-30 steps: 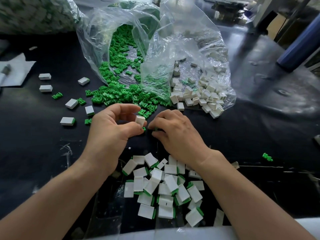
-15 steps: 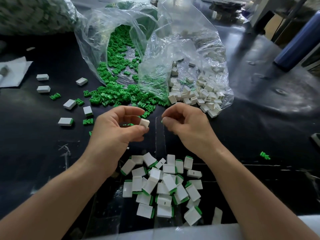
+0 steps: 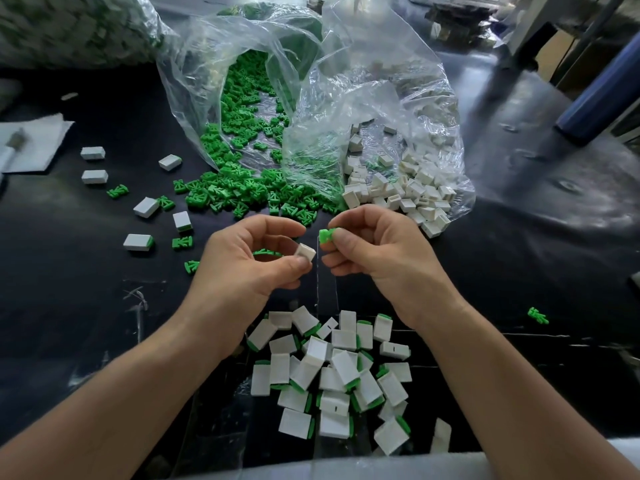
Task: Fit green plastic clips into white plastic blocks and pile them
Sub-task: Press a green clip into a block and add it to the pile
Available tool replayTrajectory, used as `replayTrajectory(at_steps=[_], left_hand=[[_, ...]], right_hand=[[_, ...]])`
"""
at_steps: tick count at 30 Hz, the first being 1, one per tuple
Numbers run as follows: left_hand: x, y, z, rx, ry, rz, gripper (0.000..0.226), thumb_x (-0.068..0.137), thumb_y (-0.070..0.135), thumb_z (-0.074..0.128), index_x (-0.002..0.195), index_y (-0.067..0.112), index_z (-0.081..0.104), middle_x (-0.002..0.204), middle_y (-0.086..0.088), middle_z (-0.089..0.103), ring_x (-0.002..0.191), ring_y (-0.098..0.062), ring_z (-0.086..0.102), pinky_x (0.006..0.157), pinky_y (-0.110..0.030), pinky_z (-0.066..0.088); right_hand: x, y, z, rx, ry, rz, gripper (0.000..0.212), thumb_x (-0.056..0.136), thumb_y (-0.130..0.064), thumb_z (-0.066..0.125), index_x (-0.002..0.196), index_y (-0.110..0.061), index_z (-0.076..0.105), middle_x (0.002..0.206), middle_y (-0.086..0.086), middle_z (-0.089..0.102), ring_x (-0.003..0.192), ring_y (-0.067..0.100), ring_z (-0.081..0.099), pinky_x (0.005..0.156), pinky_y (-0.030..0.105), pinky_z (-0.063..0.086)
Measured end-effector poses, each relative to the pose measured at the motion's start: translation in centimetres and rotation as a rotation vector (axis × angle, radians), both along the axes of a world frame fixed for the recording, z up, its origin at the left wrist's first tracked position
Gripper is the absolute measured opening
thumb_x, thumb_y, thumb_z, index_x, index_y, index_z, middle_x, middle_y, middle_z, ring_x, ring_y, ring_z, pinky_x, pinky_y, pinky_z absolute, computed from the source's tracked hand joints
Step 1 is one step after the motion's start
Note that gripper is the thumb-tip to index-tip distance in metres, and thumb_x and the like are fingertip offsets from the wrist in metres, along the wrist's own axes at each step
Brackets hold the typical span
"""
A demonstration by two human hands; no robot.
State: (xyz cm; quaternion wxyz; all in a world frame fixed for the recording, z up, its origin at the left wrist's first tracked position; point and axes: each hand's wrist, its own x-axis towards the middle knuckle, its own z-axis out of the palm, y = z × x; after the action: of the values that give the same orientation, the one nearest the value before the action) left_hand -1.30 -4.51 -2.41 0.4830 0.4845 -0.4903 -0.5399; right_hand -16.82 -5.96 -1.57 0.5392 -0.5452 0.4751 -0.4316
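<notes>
Left hand (image 3: pixel 242 261): pinches white block (image 3: pixel 305 252) at fingertips. Right hand (image 3: pixel 377 254): pinches green clip (image 3: pixel 327 235), just beside block, apart. Pile of fitted blocks (image 3: pixel 332 372): on black table (image 3: pixel 69 306), below hands. Loose clips (image 3: pixel 242 192), blocks (image 3: pixel 408 195): spilling from clear bags behind.

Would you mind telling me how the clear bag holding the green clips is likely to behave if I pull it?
The clear bag looks thin and crumpled, so probably floppy. Its mouth lies open with green clips spilled out, so pulling would likely scatter more.
</notes>
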Motion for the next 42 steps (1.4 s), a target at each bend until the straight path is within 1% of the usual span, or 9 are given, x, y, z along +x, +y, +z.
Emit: replayTrajectory(at_steps=[5, 13, 23, 28, 32, 36, 38, 40, 42], left_hand=[[0.0, 0.0, 0.0, 0.003, 0.005, 0.001, 0.029, 0.071, -0.005, 0.070, 0.075, 0.024, 0.069, 0.071, 0.000, 0.068, 0.068, -0.017, 0.068, 0.054, -0.019, 0.053], [0.0, 0.0, 0.1, -0.008, -0.008, -0.001, 0.027, 0.070, -0.004, 0.071, 0.083, 0.019, 0.067, 0.073, 0.002, 0.071, 0.068, -0.010, 0.068, 0.058, -0.018, 0.054], [0.1, -0.1, 0.0, -0.030, -0.056, -0.001, 0.025, 0.070, -0.001, 0.073, 0.083, 0.020, 0.067, 0.069, 0.002, 0.070, 0.061, -0.007, 0.064, 0.054, -0.017, 0.052], [0.1, 0.0, -0.1, -0.044, -0.050, 0.007, 0.027, 0.070, -0.002, 0.072, 0.081, 0.022, 0.067, 0.067, 0.004, 0.070, 0.059, -0.005, 0.063, 0.054, -0.016, 0.051], [0.2, -0.1, -0.1, -0.033, -0.045, 0.016, 0.027, 0.070, -0.002, 0.072, 0.082, 0.022, 0.067, 0.070, 0.002, 0.071, 0.062, -0.008, 0.065, 0.054, -0.018, 0.053], [0.1, -0.1, 0.0, -0.013, -0.016, 0.003, 0.027, 0.059, 0.013, 0.073, 0.085, 0.019, 0.066, 0.073, 0.000, 0.072, 0.068, -0.011, 0.069, 0.055, -0.018, 0.053], [0.2, 0.0, 0.0, -0.010, -0.006, 0.004, 0.029, 0.055, 0.019, 0.071, 0.084, 0.020, 0.066, 0.072, -0.001, 0.072, 0.067, -0.013, 0.069, 0.054, -0.019, 0.053], [0.1, 0.1, 0.0, -0.022, -0.013, -0.001, 0.027, 0.057, 0.017, 0.072, 0.083, 0.023, 0.067, 0.071, -0.002, 0.071, 0.065, -0.015, 0.069, 0.054, -0.021, 0.054], [0.1, 0.2, 0.0, -0.061, -0.053, -0.014, 0.026, 0.065, 0.007, 0.074, 0.083, 0.024, 0.066, 0.069, 0.000, 0.071, 0.062, -0.012, 0.068, 0.053, -0.020, 0.053]], right_hand=[[-0.1, 0.0, 0.0, -0.059, 0.073, 0.005, 0.021, 0.085, 0.002, 0.059, 0.080, -0.018, 0.059, 0.069, -0.002, 0.059, 0.059, 0.004, 0.058, 0.058, 0.015, 0.048], [0.0, 0.1, -0.1, -0.037, 0.065, 0.049, 0.016, 0.085, -0.001, 0.060, 0.080, -0.016, 0.059, 0.066, -0.001, 0.066, 0.057, 0.008, 0.062, 0.056, 0.017, 0.049], [0.0, 0.1, -0.6, -0.140, 0.232, 0.086, 0.021, 0.084, -0.007, 0.064, 0.078, -0.026, 0.061, 0.072, 0.000, 0.066, 0.063, 0.010, 0.064, 0.064, 0.022, 0.051], [0.0, 0.0, -1.0, -0.111, 0.295, 0.110, 0.019, 0.089, -0.013, 0.059, 0.076, -0.027, 0.061, 0.065, -0.007, 0.064, 0.059, 0.003, 0.061, 0.059, 0.016, 0.047], [-0.1, 0.0, -1.2, -0.196, 0.376, 0.123, 0.021, 0.090, -0.014, 0.058, 0.073, -0.027, 0.060, 0.066, -0.004, 0.061, 0.062, 0.009, 0.058, 0.065, 0.033, 0.053], [-0.2, 0.1, -1.0, -0.240, 0.368, 0.134, 0.014, 0.090, -0.012, 0.058, 0.079, -0.020, 0.062, 0.069, -0.004, 0.061, 0.064, 0.007, 0.057, 0.064, 0.024, 0.051], [-0.3, 0.2, -0.9, -0.238, 0.390, 0.135, 0.015, 0.091, -0.014, 0.056, 0.077, -0.020, 0.061, 0.069, -0.003, 0.062, 0.065, 0.013, 0.059, 0.066, 0.031, 0.054], [-0.2, 0.3, -0.8, -0.221, 0.449, 0.149, 0.020, 0.092, -0.017, 0.054, 0.073, -0.022, 0.056, 0.067, -0.004, 0.062, 0.068, 0.018, 0.060, 0.069, 0.041, 0.054], [-0.2, 0.5, -0.6, -0.210, 0.503, 0.175, 0.024, 0.093, -0.017, 0.051, 0.070, -0.023, 0.052, 0.066, -0.005, 0.061, 0.069, 0.017, 0.060, 0.070, 0.044, 0.052]])
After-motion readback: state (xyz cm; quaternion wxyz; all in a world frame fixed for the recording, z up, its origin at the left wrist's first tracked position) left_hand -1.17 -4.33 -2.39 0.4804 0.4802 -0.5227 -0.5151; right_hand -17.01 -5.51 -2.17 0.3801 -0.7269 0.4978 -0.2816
